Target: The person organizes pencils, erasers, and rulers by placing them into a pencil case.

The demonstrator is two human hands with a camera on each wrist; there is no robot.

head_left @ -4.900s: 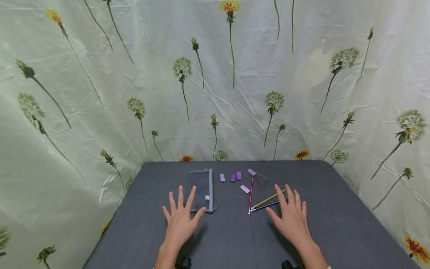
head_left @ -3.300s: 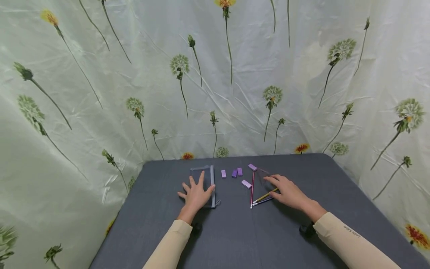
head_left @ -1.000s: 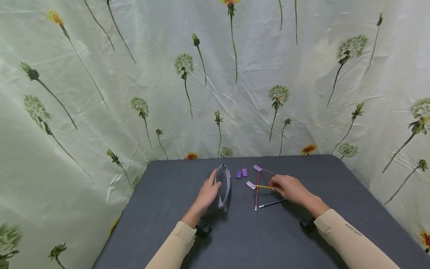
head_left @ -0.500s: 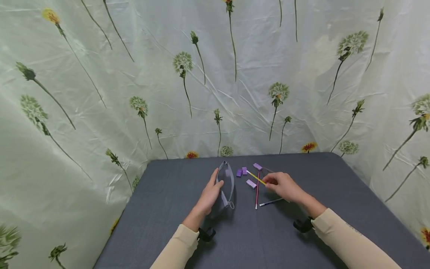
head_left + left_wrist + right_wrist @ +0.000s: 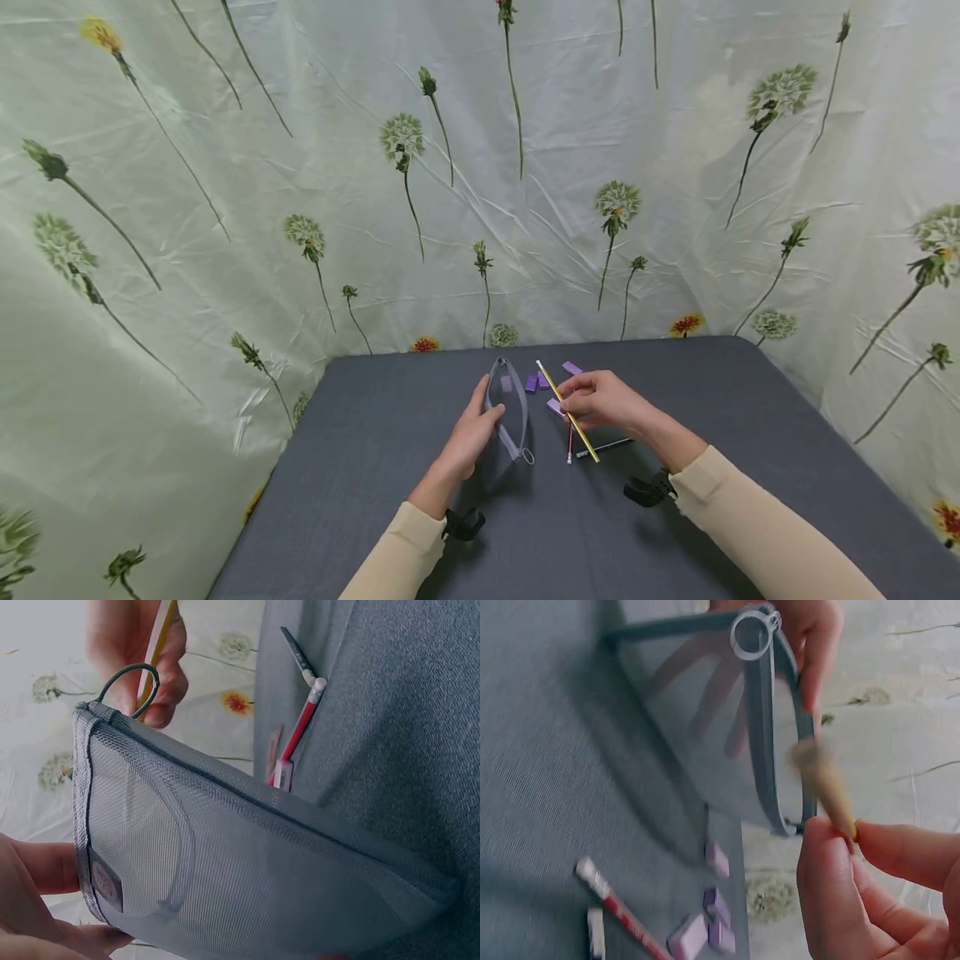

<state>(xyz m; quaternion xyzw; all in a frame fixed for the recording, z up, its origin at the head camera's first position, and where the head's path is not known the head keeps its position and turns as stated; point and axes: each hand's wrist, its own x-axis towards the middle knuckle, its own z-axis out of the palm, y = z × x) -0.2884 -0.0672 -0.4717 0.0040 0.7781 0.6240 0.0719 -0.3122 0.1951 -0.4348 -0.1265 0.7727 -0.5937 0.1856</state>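
In the head view my left hand (image 5: pixel 468 433) holds a grey mesh zip pouch (image 5: pixel 225 855) raised on its side, thumb at the rim. The pouch's mouth gapes toward the right, and a ring hangs from its zip. My right hand (image 5: pixel 603 404) pinches a yellow pencil (image 5: pixel 587 442) between thumb and fingers. That pencil slants in the air, to the right of the pouch and apart from it. The right wrist view shows its blurred near end (image 5: pixel 825 780) in front of the pouch mouth.
On the dark grey table (image 5: pixel 405 417) lie a red pencil (image 5: pixel 626 919) and a dark pencil (image 5: pixel 607 447). Several purple and lilac erasers (image 5: pixel 688 937) lie behind them, near the far edge. A flowered curtain (image 5: pixel 450 208) hangs behind the table.
My left hand has lifted the flat-lying pouch and its mouth now gapes. My right hand has picked up the yellow pencil, turned it and brought it left. The clear triangle is now hidden.
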